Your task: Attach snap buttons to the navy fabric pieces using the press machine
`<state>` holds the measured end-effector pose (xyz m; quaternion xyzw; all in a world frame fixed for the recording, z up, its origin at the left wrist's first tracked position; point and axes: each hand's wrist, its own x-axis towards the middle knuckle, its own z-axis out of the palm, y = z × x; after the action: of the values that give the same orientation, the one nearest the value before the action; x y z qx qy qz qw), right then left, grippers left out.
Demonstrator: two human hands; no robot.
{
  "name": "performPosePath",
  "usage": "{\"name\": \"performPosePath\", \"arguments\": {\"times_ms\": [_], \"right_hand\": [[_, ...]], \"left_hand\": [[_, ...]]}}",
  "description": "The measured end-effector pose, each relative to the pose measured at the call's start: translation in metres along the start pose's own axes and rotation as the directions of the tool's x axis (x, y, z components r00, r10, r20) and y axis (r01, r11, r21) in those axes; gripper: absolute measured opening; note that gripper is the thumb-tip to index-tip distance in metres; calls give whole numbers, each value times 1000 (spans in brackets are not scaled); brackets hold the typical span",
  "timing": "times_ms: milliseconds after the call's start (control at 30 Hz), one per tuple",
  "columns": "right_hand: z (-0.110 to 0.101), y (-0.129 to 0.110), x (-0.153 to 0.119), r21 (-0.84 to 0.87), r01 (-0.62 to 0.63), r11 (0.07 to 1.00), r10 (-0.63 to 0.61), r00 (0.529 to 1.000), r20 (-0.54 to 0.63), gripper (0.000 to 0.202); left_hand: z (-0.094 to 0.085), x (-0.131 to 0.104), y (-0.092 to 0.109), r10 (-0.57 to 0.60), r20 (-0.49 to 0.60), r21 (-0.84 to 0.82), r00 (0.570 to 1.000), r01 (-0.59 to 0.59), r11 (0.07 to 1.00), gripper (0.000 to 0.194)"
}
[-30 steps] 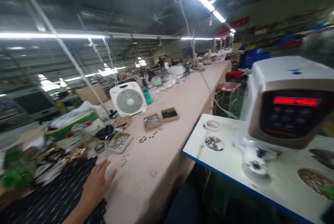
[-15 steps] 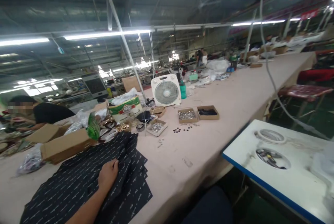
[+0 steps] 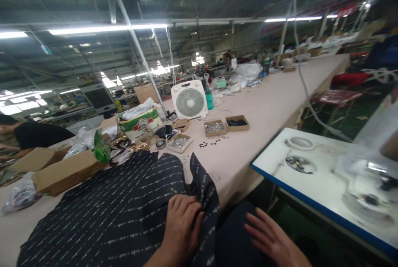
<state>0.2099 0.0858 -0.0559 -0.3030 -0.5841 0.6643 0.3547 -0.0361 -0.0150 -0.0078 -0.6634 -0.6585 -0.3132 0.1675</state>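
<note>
Dark fabric with pale dashed stripes point(image 3: 118, 209) covers the near left of the table. My left hand point(image 3: 183, 221) is closed on it near its right edge, where the cloth rises in a fold. Just off the table's edge, over a dark-clothed leg, my right hand point(image 3: 270, 234) has its fingers spread and holds nothing; it is slightly blurred.
Behind the fabric stand a white fan point(image 3: 190, 100), a tray of small metal parts point(image 3: 179, 142), two more trays point(image 3: 215, 127) and an open cardboard box point(image 3: 68, 171). A white machine table point(image 3: 311, 192) is at right. A person in black point(image 3: 43, 134) leans at far left.
My left hand has moved right, drawing the fabric toward the table's near edge and lifting a fold. My right hand has come into view. The camera view has shifted to the right.
</note>
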Motion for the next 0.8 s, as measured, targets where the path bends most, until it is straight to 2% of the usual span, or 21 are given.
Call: {"name": "performPosePath", "arguments": {"times_ms": [100,200,300,400,467,533,567,600,633,667,700,733,767,800], "right_hand": [[25,-16,24,128,-59,990,53,997,53,63],[32,-26,44,151,-52,987,55,998,-15,54],[17,-20,45,256,-32,966,59,994,-97,45],[-3,-13,34,337,1,941,55,986,-158,39],[-14,-14,27,350,10,937,54,983,-173,37],[-22,-19,22,361,5,933,56,986,-158,36],[-27,-21,21,364,3,931,57,986,-154,36],[-32,-22,20,362,3,932,59,985,-161,37],[-38,-23,19,351,7,936,61,982,-181,38],[-44,-24,17,323,10,946,64,974,-218,39],[-51,-25,14,268,8,963,69,958,-278,41],[-57,-26,11,178,0,984,65,929,-365,44],[-62,-30,6,46,-13,999,33,885,-465,47],[-64,-35,1,-126,-26,992,-49,827,-560,51]], "left_hand": [[25,-11,43,148,71,-111,986,-140,984,17],[30,-17,57,278,132,-187,952,-251,950,29],[11,-3,48,327,181,-184,928,-295,938,40],[-7,35,27,252,181,-77,951,-242,967,52],[-7,68,14,251,224,-61,942,-243,968,68],[4,99,7,265,351,-143,898,-228,963,89],[11,111,6,275,442,-220,853,-194,956,97],[19,120,6,284,553,-305,784,-127,944,98],[26,126,7,299,672,-385,677,-25,923,91],[32,128,9,325,775,-441,542,95,893,79],[38,127,12,357,844,-465,401,215,859,64],[42,123,14,388,878,-466,279,320,825,49],[45,118,17,411,891,-455,195,402,795,40],[47,113,19,420,894,-443,158,466,766,35]]}}
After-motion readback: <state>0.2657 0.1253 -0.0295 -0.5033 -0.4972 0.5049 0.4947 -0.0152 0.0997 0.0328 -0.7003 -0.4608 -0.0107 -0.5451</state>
